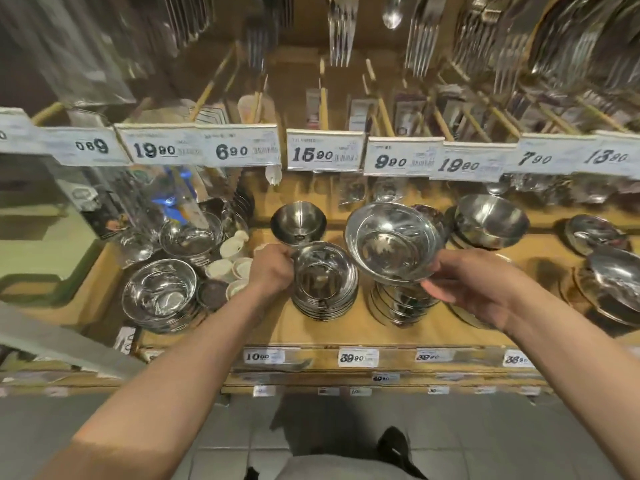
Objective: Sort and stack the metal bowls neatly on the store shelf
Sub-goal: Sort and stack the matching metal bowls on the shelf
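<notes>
While the left hand [272, 268] grips the centre stack [323, 282], the right hand [474, 289] pinches a tilted bowl [393, 242] (unseated); piles at 3 o'clock remain unsorted.

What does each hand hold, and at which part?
The right hand holds a tilted bowl by its near rim; the left hand grips the stack at its left rim.

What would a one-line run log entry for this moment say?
left hand: grips bowl stack | right hand: holds tilted bowl above second stack
</notes>
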`<state>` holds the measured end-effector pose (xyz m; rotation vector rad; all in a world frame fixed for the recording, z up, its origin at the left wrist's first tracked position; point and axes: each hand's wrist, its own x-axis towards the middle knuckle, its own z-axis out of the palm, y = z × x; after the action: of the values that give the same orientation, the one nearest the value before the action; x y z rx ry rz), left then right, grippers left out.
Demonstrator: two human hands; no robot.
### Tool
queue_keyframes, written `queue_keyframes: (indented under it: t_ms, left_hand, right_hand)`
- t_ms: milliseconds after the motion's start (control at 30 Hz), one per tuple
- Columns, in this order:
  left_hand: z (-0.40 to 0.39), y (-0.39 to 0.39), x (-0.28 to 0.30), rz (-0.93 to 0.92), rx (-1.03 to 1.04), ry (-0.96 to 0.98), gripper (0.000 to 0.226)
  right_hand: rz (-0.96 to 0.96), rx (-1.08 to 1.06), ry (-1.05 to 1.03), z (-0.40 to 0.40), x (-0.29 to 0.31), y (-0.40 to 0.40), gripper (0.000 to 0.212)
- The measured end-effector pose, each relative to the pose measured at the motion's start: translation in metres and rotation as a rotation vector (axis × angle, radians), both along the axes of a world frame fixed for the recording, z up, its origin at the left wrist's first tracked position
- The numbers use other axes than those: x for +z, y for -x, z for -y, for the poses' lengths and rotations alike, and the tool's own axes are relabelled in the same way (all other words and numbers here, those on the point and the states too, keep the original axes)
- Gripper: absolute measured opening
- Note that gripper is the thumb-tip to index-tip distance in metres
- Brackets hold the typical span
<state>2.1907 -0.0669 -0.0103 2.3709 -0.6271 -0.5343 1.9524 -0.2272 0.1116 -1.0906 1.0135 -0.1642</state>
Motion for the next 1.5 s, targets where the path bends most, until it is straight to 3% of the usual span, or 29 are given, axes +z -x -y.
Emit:
queue_keyframes:
  t_ms: [567,767,1033,1500]
  left_hand:
    - [0.01,-0.003,-0.001,-0.009,-0.036,-0.101,0.035]
    - [0.009,0.001,-0.003,-0.016,0.03,-0.077,0.024]
    - [-0.005,0.014,0.002,0.083,0.026,-0.056,0.023]
    - [-0.006,0.018,0.009,0.042,0.091,-0.031,0.023]
  right_hand:
    - [-0.019,0.033,-0.025,-0.017,-0.003,-0.016,0.011]
    - [-0.023,-0.006,-0.071,-0.036,-0.017,-0.03,0.015]
    - [0.02,-0.007,-0.127,-0.055,-0.035,-0.05,0.01]
    - [0.021,-0.005,-0.122,-0.051,-0.041,-0.051,0.017]
